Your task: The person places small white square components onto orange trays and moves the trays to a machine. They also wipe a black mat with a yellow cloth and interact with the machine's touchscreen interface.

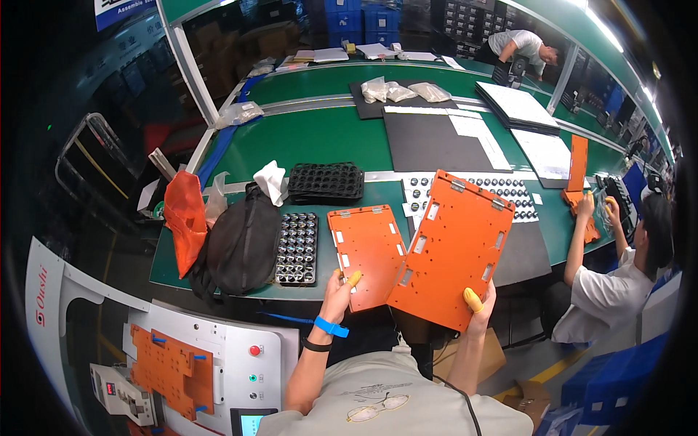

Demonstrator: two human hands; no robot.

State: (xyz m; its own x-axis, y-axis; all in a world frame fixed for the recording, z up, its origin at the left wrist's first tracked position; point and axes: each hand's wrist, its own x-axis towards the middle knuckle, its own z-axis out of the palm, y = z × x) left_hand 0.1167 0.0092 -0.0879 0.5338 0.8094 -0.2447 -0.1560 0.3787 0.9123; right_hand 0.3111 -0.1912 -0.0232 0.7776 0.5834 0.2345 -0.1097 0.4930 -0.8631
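My left hand (337,296) grips the lower left edge of a smaller orange fixture plate (369,254), with metal clips and white rectangles along its sides. My right hand (478,309) holds a larger orange fixture plate (454,254) by its lower right edge. This one is tilted, has small holes and metal clips, and overlaps the smaller plate's right corner. Yellow finger covers show on both hands. Beside my left hand, a black tray (297,278) holds several small round parts. More round dark parts stand on a white sheet (416,207) behind the larger plate.
A stack of black trays (326,183), a black bag (243,243) and an orange bag (185,218) lie on the green bench's left. A machine (254,330) bearing an orange fixture (167,367) stands lower left. A co-worker (611,291) handles parts at right.
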